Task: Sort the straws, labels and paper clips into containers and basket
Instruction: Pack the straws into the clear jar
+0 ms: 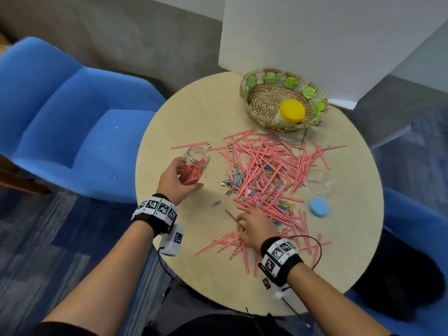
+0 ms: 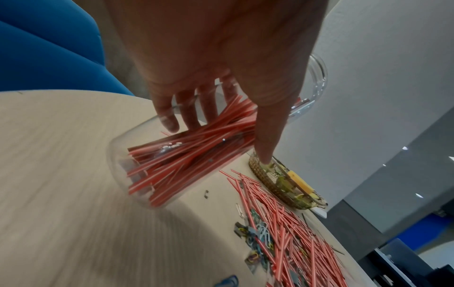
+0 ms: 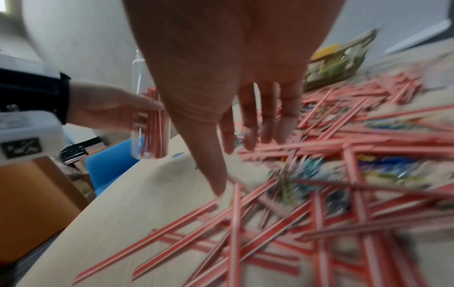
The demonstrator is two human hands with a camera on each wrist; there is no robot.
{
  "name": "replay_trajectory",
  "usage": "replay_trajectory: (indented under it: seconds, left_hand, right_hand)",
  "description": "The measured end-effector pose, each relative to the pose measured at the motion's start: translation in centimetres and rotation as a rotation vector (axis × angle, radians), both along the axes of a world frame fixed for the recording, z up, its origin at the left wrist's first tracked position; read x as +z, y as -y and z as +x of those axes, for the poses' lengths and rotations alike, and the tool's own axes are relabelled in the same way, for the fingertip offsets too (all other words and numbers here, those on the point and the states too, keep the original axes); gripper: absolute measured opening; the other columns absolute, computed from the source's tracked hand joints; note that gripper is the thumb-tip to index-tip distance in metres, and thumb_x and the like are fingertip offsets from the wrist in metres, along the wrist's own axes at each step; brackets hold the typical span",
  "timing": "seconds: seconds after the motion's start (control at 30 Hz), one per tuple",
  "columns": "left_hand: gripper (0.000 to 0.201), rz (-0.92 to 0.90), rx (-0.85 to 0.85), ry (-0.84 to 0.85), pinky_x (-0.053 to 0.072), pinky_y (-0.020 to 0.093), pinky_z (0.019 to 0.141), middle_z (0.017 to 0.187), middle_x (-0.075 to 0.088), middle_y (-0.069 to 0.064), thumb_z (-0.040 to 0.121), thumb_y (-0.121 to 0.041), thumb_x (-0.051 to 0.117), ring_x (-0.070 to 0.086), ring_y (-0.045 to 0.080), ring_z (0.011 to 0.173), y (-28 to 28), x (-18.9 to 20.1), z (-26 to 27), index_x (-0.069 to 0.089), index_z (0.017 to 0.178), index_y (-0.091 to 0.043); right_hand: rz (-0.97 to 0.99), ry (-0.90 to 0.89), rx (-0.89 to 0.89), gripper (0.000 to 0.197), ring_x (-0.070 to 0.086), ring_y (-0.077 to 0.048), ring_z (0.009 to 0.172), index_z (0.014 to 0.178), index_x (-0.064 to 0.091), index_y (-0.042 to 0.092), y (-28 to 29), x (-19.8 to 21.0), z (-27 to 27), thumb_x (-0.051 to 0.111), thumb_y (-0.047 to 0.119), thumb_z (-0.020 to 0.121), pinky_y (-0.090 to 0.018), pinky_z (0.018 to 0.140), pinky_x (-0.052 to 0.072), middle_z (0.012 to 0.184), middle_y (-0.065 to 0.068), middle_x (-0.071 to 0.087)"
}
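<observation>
While the sort is unfinished: most straws (image 1: 266, 170) lie loose on the table (image 1: 169, 132)
Left hand (image 1: 175, 179): fingers wrapped round the jar (image 1: 195, 166); some straws inside
Right hand (image 1: 254, 227): fingers spread, relaxed, grasping nothing; nearer the pile
Key relation: straws lie under its fingertips and beyond; long axes crossing every way; jar to its left, mouth tipped away

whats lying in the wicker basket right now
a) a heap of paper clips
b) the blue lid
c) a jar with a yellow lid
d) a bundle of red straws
c: in the head view the jar with a yellow lid lies inside the wicker basket, while the blue lid, the loose red straws and the paper clips all lie on the table.
</observation>
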State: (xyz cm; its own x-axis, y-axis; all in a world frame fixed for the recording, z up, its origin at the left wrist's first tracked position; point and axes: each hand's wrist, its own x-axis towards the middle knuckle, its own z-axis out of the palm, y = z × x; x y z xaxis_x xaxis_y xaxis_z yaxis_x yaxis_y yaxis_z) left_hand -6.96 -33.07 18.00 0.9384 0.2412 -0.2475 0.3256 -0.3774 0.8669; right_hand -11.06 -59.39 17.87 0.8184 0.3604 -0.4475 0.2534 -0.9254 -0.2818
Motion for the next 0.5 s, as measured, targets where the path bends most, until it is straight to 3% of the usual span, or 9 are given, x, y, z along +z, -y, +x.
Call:
replay_trajectory:
  seconds: [0.1,0.17,0.2,0.27,0.33,0.4,0.5]
  left_hand:
    - [0.076,0.003,-0.027,0.004,0.045,0.025,0.084,0.111,0.062,0.005,0.064,-0.018,0.093,0.06,0.02,0.1,1.3,0.0,-0.1,0.052,0.128,-0.014]
    - [0.075,0.004,-0.039,0.002,0.045,0.025,0.083,0.111,0.062,0.004,0.065,-0.017,0.093,0.059,0.02,0.099,2.0,0.0,-0.4,0.052,0.128,-0.013]
    - [0.075,0.001,-0.045,-0.002,0.045,0.023,0.082,0.11,0.061,0.004,0.065,-0.017,0.093,0.059,0.019,0.098,2.4,0.1,-0.5,0.052,0.128,-0.013]
    - [0.075,-0.004,-0.05,-0.006,0.044,0.02,0.079,0.11,0.061,0.004,0.065,-0.016,0.093,0.059,0.019,0.098,2.9,0.1,-1.0,0.052,0.128,-0.012]
    - [0.076,0.003,-0.056,-0.012,0.046,0.024,0.083,0.111,0.061,0.005,0.065,-0.017,0.093,0.06,0.021,0.099,3.2,-0.1,-1.4,0.052,0.128,-0.012]
    - [0.078,0.018,-0.067,-0.026,0.047,0.027,0.086,0.114,0.062,0.007,0.065,-0.019,0.093,0.06,0.021,0.101,3.1,-0.2,-1.9,0.051,0.13,-0.012]
    - [0.078,0.025,-0.066,-0.028,0.045,0.026,0.084,0.114,0.062,0.007,0.064,-0.019,0.093,0.059,0.02,0.1,2.9,-0.4,-2.3,0.052,0.129,-0.013]
  right_hand:
    - [-0.195,-0.221,-0.175,0.067,0.058,-0.021,0.111,0.122,0.053,0.016,2.0,0.5,-0.2,0.084,0.044,0.069,-0.033,0.097,0.05,0.118,-0.002,0.058]
    - [-0.274,-0.355,-0.234,0.073,0.063,-0.021,0.101,0.116,0.054,0.012,2.2,-0.2,-1.5,0.081,0.058,0.066,-0.033,0.089,0.054,0.104,-0.004,0.063]
    - [-0.237,-0.38,-0.284,0.075,0.063,-0.021,0.1,0.116,0.054,0.012,2.2,-0.8,-2.3,0.081,0.061,0.065,-0.032,0.088,0.054,0.104,-0.003,0.063]
    - [-0.093,-0.354,-0.404,0.088,0.061,-0.023,0.111,0.127,0.049,0.013,1.5,-2.0,-3.4,0.085,0.059,0.061,-0.032,0.091,0.052,0.119,-0.003,0.062]
    - [-0.01,-0.286,-0.468,0.097,0.059,-0.026,0.118,0.135,0.042,0.014,0.3,-2.7,-3.6,0.087,0.054,0.059,-0.036,0.096,0.051,0.13,-0.005,0.059]
    - [0.029,-0.249,-0.495,0.091,0.059,-0.027,0.116,0.135,0.041,0.013,-1.1,-3.0,-3.2,0.088,0.046,0.064,-0.036,0.094,0.051,0.128,-0.007,0.058]
    - [0.175,-0.27,-0.57,0.066,0.063,-0.019,0.095,0.12,0.049,0.016,-1.9,-3.1,-2.5,0.088,0.03,0.069,-0.031,0.082,0.054,0.106,-0.001,0.062]
